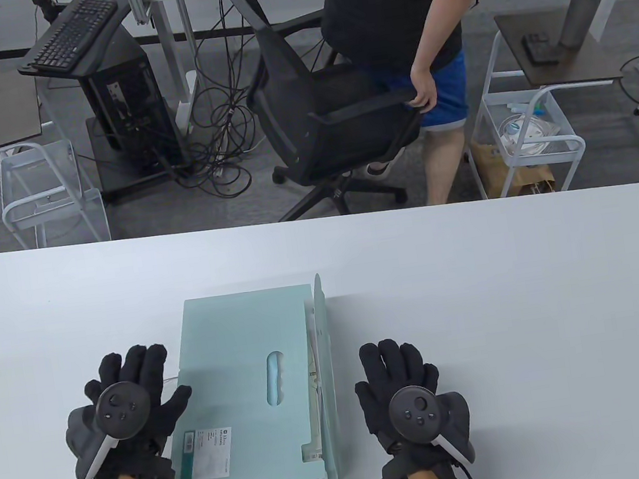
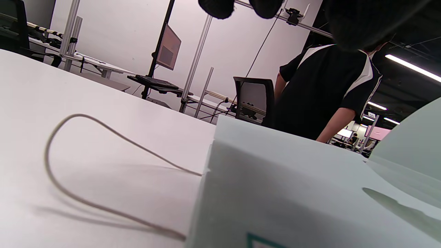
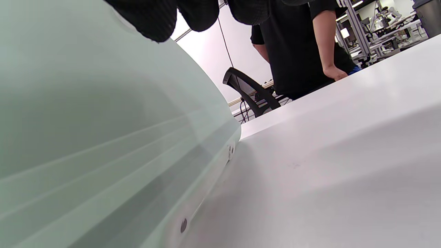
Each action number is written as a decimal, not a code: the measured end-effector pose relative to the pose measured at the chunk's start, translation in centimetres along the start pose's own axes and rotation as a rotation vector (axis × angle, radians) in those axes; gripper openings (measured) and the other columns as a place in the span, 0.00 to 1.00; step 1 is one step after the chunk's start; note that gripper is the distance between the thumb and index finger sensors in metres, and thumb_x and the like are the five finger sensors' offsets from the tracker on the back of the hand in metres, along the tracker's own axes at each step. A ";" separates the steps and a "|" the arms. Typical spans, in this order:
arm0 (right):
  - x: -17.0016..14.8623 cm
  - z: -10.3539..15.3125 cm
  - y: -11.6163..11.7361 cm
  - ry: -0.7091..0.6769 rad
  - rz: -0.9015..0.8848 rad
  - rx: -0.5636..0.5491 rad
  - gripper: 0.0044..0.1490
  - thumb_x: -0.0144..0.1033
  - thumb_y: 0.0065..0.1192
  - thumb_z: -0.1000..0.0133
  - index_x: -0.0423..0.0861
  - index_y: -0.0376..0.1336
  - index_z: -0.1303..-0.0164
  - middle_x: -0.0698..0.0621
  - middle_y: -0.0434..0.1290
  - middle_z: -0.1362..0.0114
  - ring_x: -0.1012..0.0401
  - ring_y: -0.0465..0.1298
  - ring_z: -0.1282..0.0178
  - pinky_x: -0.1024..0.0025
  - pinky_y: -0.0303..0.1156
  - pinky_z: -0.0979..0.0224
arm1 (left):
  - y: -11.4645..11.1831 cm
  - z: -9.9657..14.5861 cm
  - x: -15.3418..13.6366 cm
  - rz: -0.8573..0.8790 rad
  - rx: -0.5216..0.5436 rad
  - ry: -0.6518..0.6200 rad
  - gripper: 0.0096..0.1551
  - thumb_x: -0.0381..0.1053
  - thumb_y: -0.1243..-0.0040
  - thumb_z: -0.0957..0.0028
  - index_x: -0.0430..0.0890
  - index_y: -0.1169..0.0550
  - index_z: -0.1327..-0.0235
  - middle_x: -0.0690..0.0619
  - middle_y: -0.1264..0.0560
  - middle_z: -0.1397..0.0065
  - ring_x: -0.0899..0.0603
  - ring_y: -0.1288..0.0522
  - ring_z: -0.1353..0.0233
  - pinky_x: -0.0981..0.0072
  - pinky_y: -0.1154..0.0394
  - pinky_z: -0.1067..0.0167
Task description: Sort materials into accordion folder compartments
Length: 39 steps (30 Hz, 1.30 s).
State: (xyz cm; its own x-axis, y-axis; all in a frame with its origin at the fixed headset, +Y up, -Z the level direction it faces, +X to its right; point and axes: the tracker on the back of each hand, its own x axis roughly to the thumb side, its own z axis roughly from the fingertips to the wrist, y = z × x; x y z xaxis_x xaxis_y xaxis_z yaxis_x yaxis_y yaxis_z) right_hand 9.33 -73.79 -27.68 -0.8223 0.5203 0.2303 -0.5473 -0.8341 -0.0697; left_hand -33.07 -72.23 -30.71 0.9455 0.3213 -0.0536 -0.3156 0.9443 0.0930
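Note:
A pale green accordion folder point(image 1: 246, 392) lies flat on the white table point(image 1: 541, 291), its flap point(image 1: 329, 369) standing up along its right side. It has a slot handle and a printed label at its near left corner. My left hand point(image 1: 133, 390) lies flat just left of the folder, fingers spread, thumb at the folder's edge, holding nothing. My right hand point(image 1: 401, 376) lies flat on the table just right of the flap, empty. The folder fills the left wrist view point(image 2: 293, 193) and the right wrist view point(image 3: 103, 137). An elastic cord point(image 2: 69, 172) loops on the table beside it.
A person in a black shirt point(image 1: 413, 18) stands beyond the table's far edge, holding a black office chair point(image 1: 332, 119). Wire carts, a computer tower and cables are on the floor behind.

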 end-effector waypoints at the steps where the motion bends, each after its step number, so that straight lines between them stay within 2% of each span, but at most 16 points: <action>1: 0.0 0.0 0.0 0.001 0.001 0.004 0.36 0.39 0.50 0.28 0.41 0.46 0.13 0.31 0.42 0.12 0.26 0.39 0.20 0.19 0.34 0.28 | 0.0 -0.1 -0.3 -0.005 -0.008 0.005 0.48 0.71 0.44 0.54 0.64 0.48 0.21 0.55 0.52 0.13 0.35 0.63 0.18 0.29 0.61 0.29; 8: 0.7 -0.1 0.5 -0.036 -0.048 0.048 0.35 0.39 0.50 0.28 0.42 0.47 0.13 0.32 0.42 0.12 0.26 0.38 0.20 0.20 0.33 0.28 | -0.1 0.1 -2.0 0.000 -0.008 0.038 0.47 0.70 0.44 0.54 0.63 0.47 0.22 0.55 0.51 0.13 0.35 0.63 0.18 0.29 0.61 0.29; 16: 3.9 -0.2 2.0 -0.174 -0.199 0.154 0.34 0.38 0.49 0.28 0.44 0.46 0.13 0.33 0.42 0.11 0.27 0.36 0.19 0.20 0.32 0.28 | 0.5 0.3 -4.7 0.064 -0.012 0.125 0.46 0.69 0.44 0.53 0.62 0.45 0.21 0.55 0.50 0.14 0.35 0.61 0.18 0.29 0.60 0.29; 23: 5.6 -0.2 3.6 -0.210 -0.160 0.243 0.35 0.39 0.49 0.27 0.45 0.45 0.12 0.34 0.42 0.10 0.27 0.36 0.19 0.20 0.32 0.28 | 0.6 0.4 -7.2 0.139 -0.026 0.201 0.45 0.68 0.44 0.52 0.62 0.45 0.21 0.54 0.49 0.14 0.35 0.60 0.18 0.29 0.59 0.29; 28: 6.2 -0.2 5.5 -0.199 -0.115 0.351 0.37 0.41 0.47 0.27 0.44 0.41 0.12 0.34 0.40 0.10 0.28 0.34 0.18 0.20 0.32 0.28 | -0.3 0.2 -8.6 0.132 -0.096 0.303 0.43 0.67 0.44 0.51 0.62 0.43 0.22 0.53 0.49 0.14 0.34 0.60 0.19 0.29 0.59 0.30; 37: 6.7 -0.3 7.4 -0.178 -0.036 0.453 0.40 0.48 0.43 0.27 0.46 0.35 0.12 0.37 0.33 0.10 0.28 0.31 0.18 0.20 0.31 0.28 | -1.6 -0.4 -10.1 0.158 -0.177 0.368 0.42 0.65 0.44 0.50 0.61 0.43 0.22 0.53 0.49 0.14 0.33 0.60 0.19 0.29 0.59 0.29; 39: 6.8 -0.3 8.2 -0.168 -0.048 0.515 0.40 0.48 0.43 0.27 0.46 0.36 0.12 0.38 0.31 0.10 0.29 0.29 0.18 0.20 0.30 0.28 | -1.9 -0.6 -10.2 0.145 -0.199 0.374 0.42 0.65 0.44 0.50 0.61 0.43 0.21 0.53 0.50 0.14 0.33 0.62 0.19 0.29 0.59 0.29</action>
State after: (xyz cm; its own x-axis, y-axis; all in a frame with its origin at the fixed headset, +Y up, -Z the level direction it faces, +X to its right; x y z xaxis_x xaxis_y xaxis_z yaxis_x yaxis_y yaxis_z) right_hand -0.80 -77.02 -26.98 -0.7390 0.5586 0.3767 -0.4014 -0.8141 0.4196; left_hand -42.16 -77.21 -30.93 0.8079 0.4200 -0.4134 -0.4863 0.8714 -0.0650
